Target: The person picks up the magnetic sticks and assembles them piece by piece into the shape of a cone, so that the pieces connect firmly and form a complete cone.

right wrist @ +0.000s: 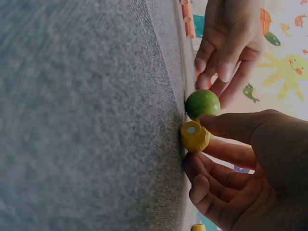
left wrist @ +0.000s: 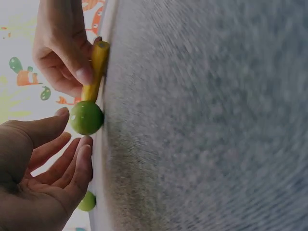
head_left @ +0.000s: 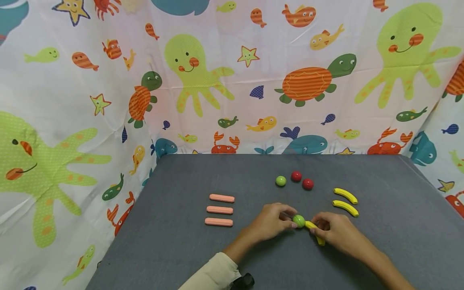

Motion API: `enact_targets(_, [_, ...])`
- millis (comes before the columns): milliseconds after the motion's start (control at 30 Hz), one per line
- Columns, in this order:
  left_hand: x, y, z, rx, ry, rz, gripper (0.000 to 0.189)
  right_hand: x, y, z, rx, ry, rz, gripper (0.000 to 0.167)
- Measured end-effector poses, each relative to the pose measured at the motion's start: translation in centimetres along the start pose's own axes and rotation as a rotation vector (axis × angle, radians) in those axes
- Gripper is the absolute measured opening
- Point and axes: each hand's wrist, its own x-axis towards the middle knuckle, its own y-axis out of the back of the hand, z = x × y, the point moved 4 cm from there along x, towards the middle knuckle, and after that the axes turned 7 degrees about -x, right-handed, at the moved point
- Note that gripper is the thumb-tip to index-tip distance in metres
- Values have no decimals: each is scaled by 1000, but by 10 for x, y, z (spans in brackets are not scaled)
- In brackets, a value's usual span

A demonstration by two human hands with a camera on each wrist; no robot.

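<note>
A glossy green ball (head_left: pixel 299 221) sits on the grey table, touching one end of a yellow curved, banana-like piece (head_left: pixel 320 240). My right hand (head_left: pixel 337 231) pinches that piece between thumb and fingers; in the right wrist view its end shows a pale round spot. On the ball's other side is my left hand (head_left: pixel 272 221), its thumb and fingers spread around the ball. A small gap shows between the left thumb (left wrist: pixel 60 113) and the ball in the left wrist view, while the fingertips lie close beside it; whether they touch cannot be told.
Several pink sticks (head_left: pixel 219 210) lie in a column at left. Farther back are another green ball (head_left: pixel 280 181) and two red balls, one red ball (head_left: pixel 296 176) behind the other. Two yellow curved pieces (head_left: pixel 345 208) lie at right. A sea-animal curtain (head_left: pixel 217 121) borders the table.
</note>
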Motion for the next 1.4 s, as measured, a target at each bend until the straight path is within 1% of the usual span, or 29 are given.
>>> enact_targets(100, [-6, 3, 4, -6, -8, 25, 36, 2, 1, -1, -39, 24, 15, 20])
enact_targets(167, [-10, 4, 5, -19, -2, 40, 36, 4, 2, -3, -53, 36, 36, 22])
enact_targets(333, [-21, 5, 8, -67, 21, 61, 34, 7, 4, -10, -38, 63, 98, 23])
enact_targets(433, [-28, 3, 10, -85, 29, 50, 32, 9, 3, -15, -15, 88, 107, 23])
enact_targets(500, [-32, 1, 11, -97, 38, 31, 31, 11, 2, -17, -5, 107, 106, 23])
enact_targets(633, [-36, -6, 10, -126, 54, 2, 30, 12, 0, -19, 4, 131, 108, 29])
enact_targets(767, [-38, -12, 10, -131, 60, -17, 28, 12, -2, -19, 42, 140, 94, 35])
enact_targets(867, [-38, -15, 9, -128, 58, -31, 27, 13, -4, -20, 58, 139, 89, 32])
enact_targets(967, [-37, -17, 8, -141, 64, -37, 27, 14, -5, -21, 49, 130, 104, 27])
enact_targets(1033, [-36, -17, 8, -141, 66, -37, 27, 15, -6, -21, 46, 118, 111, 25])
enact_targets(1233, [-35, -15, 5, -95, 53, -25, 31, 16, -7, -21, 83, 90, 100, 22])
enact_targets(1400, [-34, -11, -2, -118, 64, -17, 33, 15, -7, -19, 89, 57, 87, 21])
